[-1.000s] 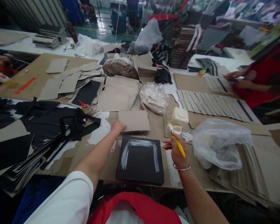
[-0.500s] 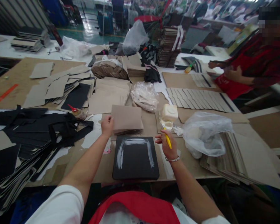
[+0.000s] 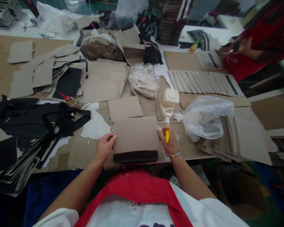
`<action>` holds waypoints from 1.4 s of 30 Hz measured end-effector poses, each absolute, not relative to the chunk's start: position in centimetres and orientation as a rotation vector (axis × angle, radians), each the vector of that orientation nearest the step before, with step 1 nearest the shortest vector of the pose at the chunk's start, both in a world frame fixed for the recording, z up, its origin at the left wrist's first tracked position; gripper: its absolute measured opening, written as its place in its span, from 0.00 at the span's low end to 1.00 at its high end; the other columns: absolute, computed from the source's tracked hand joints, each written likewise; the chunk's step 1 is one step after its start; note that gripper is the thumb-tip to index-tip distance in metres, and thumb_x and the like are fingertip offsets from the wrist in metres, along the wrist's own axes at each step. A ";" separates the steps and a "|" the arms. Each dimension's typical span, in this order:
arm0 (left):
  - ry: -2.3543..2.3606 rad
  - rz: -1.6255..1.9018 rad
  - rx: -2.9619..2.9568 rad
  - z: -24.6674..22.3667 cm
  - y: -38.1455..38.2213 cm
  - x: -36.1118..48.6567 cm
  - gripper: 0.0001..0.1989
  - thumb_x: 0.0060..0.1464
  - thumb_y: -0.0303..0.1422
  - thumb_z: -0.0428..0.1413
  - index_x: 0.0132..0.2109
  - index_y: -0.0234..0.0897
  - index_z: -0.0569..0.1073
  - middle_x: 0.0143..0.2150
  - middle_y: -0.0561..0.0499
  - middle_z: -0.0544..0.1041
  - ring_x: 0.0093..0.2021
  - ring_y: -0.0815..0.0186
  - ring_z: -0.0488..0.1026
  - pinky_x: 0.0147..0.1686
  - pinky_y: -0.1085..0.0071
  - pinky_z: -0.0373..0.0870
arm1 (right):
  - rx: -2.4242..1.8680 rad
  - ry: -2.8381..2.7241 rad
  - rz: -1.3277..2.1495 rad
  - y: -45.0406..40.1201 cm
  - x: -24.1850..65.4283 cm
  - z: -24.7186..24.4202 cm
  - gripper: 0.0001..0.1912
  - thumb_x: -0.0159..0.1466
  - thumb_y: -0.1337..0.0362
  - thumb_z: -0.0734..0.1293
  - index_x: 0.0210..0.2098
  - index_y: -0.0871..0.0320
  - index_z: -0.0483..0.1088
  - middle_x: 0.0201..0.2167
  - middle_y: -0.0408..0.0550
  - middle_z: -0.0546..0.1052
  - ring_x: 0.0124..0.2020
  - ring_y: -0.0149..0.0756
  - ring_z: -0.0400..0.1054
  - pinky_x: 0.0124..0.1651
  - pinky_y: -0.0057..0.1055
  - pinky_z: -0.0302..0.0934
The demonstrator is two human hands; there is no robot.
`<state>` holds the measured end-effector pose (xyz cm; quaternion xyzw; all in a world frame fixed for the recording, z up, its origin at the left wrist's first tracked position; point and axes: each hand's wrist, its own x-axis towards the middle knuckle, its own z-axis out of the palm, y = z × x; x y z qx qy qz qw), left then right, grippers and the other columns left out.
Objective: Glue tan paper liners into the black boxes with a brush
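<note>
A grey-beige cardboard sheet [image 3: 135, 134] lies over a black panel [image 3: 135, 157], whose dark front strip shows below it. My left hand [image 3: 105, 145] pinches the sheet's left edge between thumb and fingers. At the opposite edge, my right hand [image 3: 169, 142] grips a yellow-handled brush [image 3: 167, 135], its fingertips close to the sheet. White glue coats the bristle end. Beyond the brush stands a cream plastic container [image 3: 170, 98] with a cut opening. Behind the held sheet is a small stack of cardboard sheets [image 3: 125, 108].
Black panels and straps [image 3: 26, 123] are heaped at left, near a red-tipped bottle [image 3: 69, 100]. A clear plastic bag [image 3: 207, 116] and leaning cardboard sheets [image 3: 227, 135] stand at right. Striped pieces [image 3: 203, 82] lie in an overlapping row. A co-worker in red [image 3: 248, 60] is beyond.
My left hand has brought a cardboard sheet from the stack onto the black panel, covering its white glue strokes. My right hand, still with the brush, has moved in beside it. The view has tilted down.
</note>
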<state>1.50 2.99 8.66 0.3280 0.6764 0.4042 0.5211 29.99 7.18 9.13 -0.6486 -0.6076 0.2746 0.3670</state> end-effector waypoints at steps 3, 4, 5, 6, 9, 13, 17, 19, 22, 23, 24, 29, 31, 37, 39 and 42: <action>1.721 0.716 1.012 7.7 1.1 0.7 0.20 0.49 0.49 0.51 0.33 0.35 0.73 0.24 0.53 0.71 0.25 0.68 0.67 0.24 0.74 0.65 | -1.704 -1.711 0.715 4.7 30.7 7.7 0.13 0.60 0.55 0.62 0.39 0.55 0.59 0.24 0.41 0.70 0.25 0.33 0.67 0.30 0.30 0.61; 1.760 0.644 1.121 7.4 0.8 0.4 0.19 0.51 0.48 0.50 0.31 0.35 0.73 0.23 0.53 0.70 0.25 0.68 0.67 0.25 0.74 0.64 | -1.701 -1.760 0.721 4.2 30.9 7.2 0.13 0.60 0.55 0.62 0.39 0.55 0.59 0.25 0.42 0.71 0.26 0.34 0.68 0.31 0.31 0.61; 1.795 0.582 1.225 7.2 0.7 0.2 0.19 0.52 0.47 0.49 0.30 0.36 0.73 0.23 0.53 0.70 0.25 0.68 0.67 0.26 0.73 0.62 | -1.697 -1.804 0.718 3.7 31.0 6.7 0.12 0.61 0.55 0.62 0.39 0.55 0.59 0.26 0.43 0.72 0.26 0.35 0.68 0.30 0.31 0.62; 1.826 0.534 1.311 7.0 0.7 0.0 0.18 0.53 0.46 0.48 0.29 0.36 0.73 0.23 0.53 0.71 0.26 0.68 0.67 0.27 0.73 0.61 | -1.696 -1.841 0.703 3.4 31.0 6.3 0.12 0.61 0.55 0.61 0.39 0.55 0.60 0.27 0.44 0.72 0.26 0.36 0.69 0.30 0.32 0.62; 1.885 0.477 1.416 6.6 1.3 -0.1 0.17 0.54 0.43 0.48 0.28 0.36 0.73 0.24 0.53 0.72 0.27 0.68 0.67 0.29 0.73 0.59 | -1.703 -1.910 0.608 3.1 30.9 5.3 0.12 0.63 0.54 0.59 0.39 0.55 0.60 0.28 0.47 0.73 0.28 0.38 0.70 0.30 0.33 0.63; 1.911 0.506 1.386 6.1 2.6 0.0 0.17 0.53 0.43 0.49 0.27 0.36 0.72 0.24 0.53 0.72 0.26 0.69 0.66 0.29 0.73 0.58 | -1.689 -1.938 0.493 3.9 30.6 4.5 0.12 0.64 0.54 0.58 0.38 0.55 0.61 0.29 0.48 0.73 0.29 0.38 0.70 0.32 0.34 0.63; 1.933 0.530 1.329 5.6 3.3 -0.1 0.17 0.52 0.43 0.49 0.25 0.36 0.71 0.22 0.54 0.70 0.25 0.69 0.65 0.27 0.74 0.56 | -1.696 -1.958 0.465 5.0 30.4 3.8 0.12 0.64 0.54 0.58 0.39 0.56 0.60 0.30 0.48 0.73 0.28 0.38 0.69 0.31 0.34 0.63; 1.935 0.539 1.316 5.3 3.4 -0.2 0.16 0.52 0.43 0.50 0.25 0.35 0.71 0.21 0.54 0.69 0.25 0.70 0.64 0.27 0.74 0.56 | -1.702 -1.964 0.476 5.4 30.2 3.6 0.13 0.64 0.53 0.58 0.40 0.56 0.60 0.30 0.48 0.73 0.28 0.38 0.69 0.31 0.34 0.63; 1.927 0.545 1.293 5.0 3.6 -0.3 0.16 0.51 0.42 0.50 0.25 0.35 0.71 0.21 0.54 0.69 0.25 0.70 0.64 0.27 0.74 0.56 | -1.702 -1.966 0.500 5.7 30.1 3.6 0.14 0.63 0.53 0.58 0.40 0.57 0.61 0.30 0.49 0.73 0.29 0.38 0.70 0.31 0.33 0.63; 1.926 0.542 1.285 5.0 3.6 -0.3 0.16 0.51 0.42 0.50 0.25 0.35 0.71 0.21 0.54 0.69 0.25 0.70 0.64 0.27 0.74 0.56 | -1.706 -1.968 0.506 5.8 30.1 3.6 0.14 0.63 0.52 0.58 0.40 0.57 0.61 0.29 0.49 0.73 0.29 0.39 0.70 0.31 0.33 0.63; 1.923 0.536 1.279 4.9 3.7 -0.4 0.16 0.50 0.43 0.51 0.24 0.35 0.70 0.21 0.54 0.69 0.25 0.70 0.64 0.27 0.74 0.56 | -1.714 -1.969 0.508 5.8 30.1 3.6 0.15 0.63 0.52 0.58 0.40 0.57 0.61 0.29 0.49 0.73 0.29 0.39 0.70 0.31 0.33 0.63; 1.891 0.480 1.320 5.1 4.0 -0.6 0.17 0.50 0.44 0.50 0.24 0.35 0.70 0.21 0.54 0.69 0.25 0.69 0.64 0.27 0.73 0.56 | -1.783 -1.966 0.500 5.8 29.9 3.7 0.14 0.63 0.54 0.59 0.41 0.58 0.61 0.28 0.48 0.74 0.27 0.38 0.70 0.30 0.32 0.62; 1.884 0.426 1.356 5.2 4.1 -0.7 0.18 0.50 0.45 0.49 0.24 0.35 0.70 0.21 0.53 0.69 0.25 0.69 0.64 0.27 0.73 0.55 | -1.797 -1.973 0.513 5.7 29.7 3.8 0.12 0.63 0.56 0.59 0.40 0.58 0.62 0.28 0.48 0.74 0.27 0.37 0.70 0.31 0.32 0.62; 1.888 0.283 1.397 5.4 4.6 -0.7 0.20 0.49 0.48 0.48 0.25 0.37 0.70 0.21 0.54 0.69 0.25 0.67 0.65 0.27 0.73 0.55 | -1.863 -2.007 0.549 5.8 29.6 4.3 0.08 0.63 0.61 0.60 0.40 0.57 0.62 0.29 0.47 0.74 0.28 0.36 0.70 0.32 0.31 0.62; 1.913 0.238 1.385 5.7 4.6 -0.6 0.20 0.49 0.49 0.47 0.25 0.37 0.70 0.21 0.54 0.70 0.26 0.67 0.66 0.27 0.73 0.55 | -1.882 -2.013 0.542 5.9 29.6 4.4 0.07 0.62 0.61 0.60 0.39 0.57 0.62 0.29 0.47 0.74 0.28 0.36 0.70 0.32 0.30 0.62; 1.906 0.230 1.400 5.9 4.7 -0.5 0.20 0.48 0.49 0.47 0.24 0.37 0.70 0.20 0.54 0.69 0.25 0.67 0.66 0.27 0.73 0.55 | -1.909 -2.019 0.559 5.9 29.5 4.5 0.07 0.62 0.62 0.60 0.40 0.57 0.62 0.27 0.46 0.74 0.28 0.36 0.69 0.32 0.30 0.61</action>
